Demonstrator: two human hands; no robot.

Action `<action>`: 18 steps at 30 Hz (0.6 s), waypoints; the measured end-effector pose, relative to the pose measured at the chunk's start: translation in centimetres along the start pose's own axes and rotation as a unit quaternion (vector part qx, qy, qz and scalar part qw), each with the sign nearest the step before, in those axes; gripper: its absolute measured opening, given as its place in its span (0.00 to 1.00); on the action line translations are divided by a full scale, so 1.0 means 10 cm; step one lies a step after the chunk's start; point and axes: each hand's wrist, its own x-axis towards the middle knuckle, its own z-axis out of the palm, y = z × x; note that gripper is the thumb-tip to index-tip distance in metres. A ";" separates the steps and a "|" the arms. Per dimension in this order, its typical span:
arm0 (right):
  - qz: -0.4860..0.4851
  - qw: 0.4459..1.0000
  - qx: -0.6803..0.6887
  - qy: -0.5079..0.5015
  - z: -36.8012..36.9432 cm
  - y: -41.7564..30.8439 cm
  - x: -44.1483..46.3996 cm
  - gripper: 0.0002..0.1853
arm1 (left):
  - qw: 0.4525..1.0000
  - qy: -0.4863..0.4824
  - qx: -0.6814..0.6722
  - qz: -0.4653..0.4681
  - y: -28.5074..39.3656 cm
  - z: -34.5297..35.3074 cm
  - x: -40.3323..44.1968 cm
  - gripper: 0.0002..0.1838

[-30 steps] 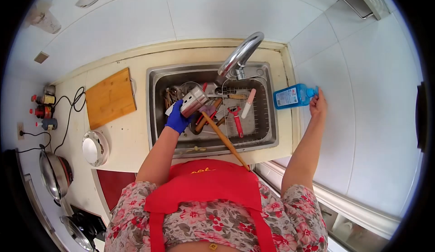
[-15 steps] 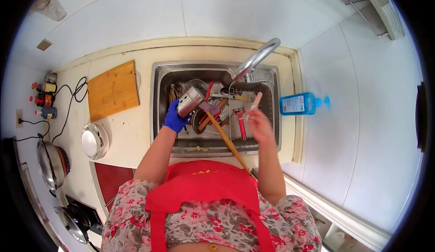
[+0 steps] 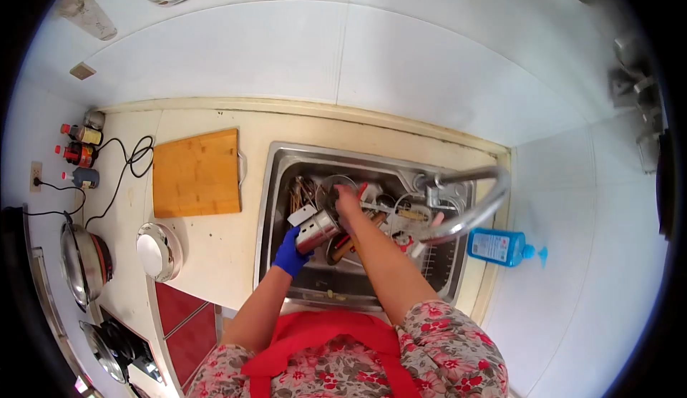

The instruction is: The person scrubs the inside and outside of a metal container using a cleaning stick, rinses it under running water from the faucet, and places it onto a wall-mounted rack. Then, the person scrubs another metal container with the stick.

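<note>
My left hand (image 3: 292, 253), in a blue glove, is wrapped around a shiny metal utensil holder (image 3: 317, 231) with small holes, tilted over the sink (image 3: 336, 295). Just behind the holder shows a flat pale metal piece (image 3: 302, 215). My bare right hand (image 3: 348, 208) reaches down into the sink, right of the holder. Its fingertips are hidden, so I cannot tell whether it grips anything. Around the hands lie a round metal bowl or strainer (image 3: 336, 183), thin utensils (image 3: 301, 192) and some red-handled tools (image 3: 362, 189). My right forearm covers part of the pile.
A curved faucet (image 3: 469, 178) arches over the sink's right side, above a wire rack (image 3: 431, 262). A blue soap bottle (image 3: 496, 246) lies at the right. Leftward are a wooden cutting board (image 3: 197, 174), a white bowl (image 3: 159, 252), a black cord (image 3: 131, 156) and several sauce bottles (image 3: 80, 155).
My right hand has moved from the sink's right side leftward and down, next to the utensil holder. My left hand keeps its hold. The camera view has shifted and turned.
</note>
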 end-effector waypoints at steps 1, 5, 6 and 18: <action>0.006 0.996 -0.083 -0.013 -0.01 -0.11 -0.03 0.25 | 1.000 0.010 0.000 -0.002 0.01 -0.02 0.01 0.25; -0.003 0.969 -0.236 -0.073 -0.03 -0.10 -0.04 0.24 | 0.999 0.053 -0.012 -0.008 0.07 -0.05 0.10 0.22; -0.006 0.969 -0.235 -0.075 -0.06 -0.09 -0.02 0.24 | 0.997 0.073 -0.017 -0.016 0.07 -0.05 0.11 0.22; -0.115 0.988 -0.094 -0.030 -1.70 -1.00 -1.05 0.15 | 0.999 -0.034 -0.010 -0.011 0.04 0.64 -0.12 0.22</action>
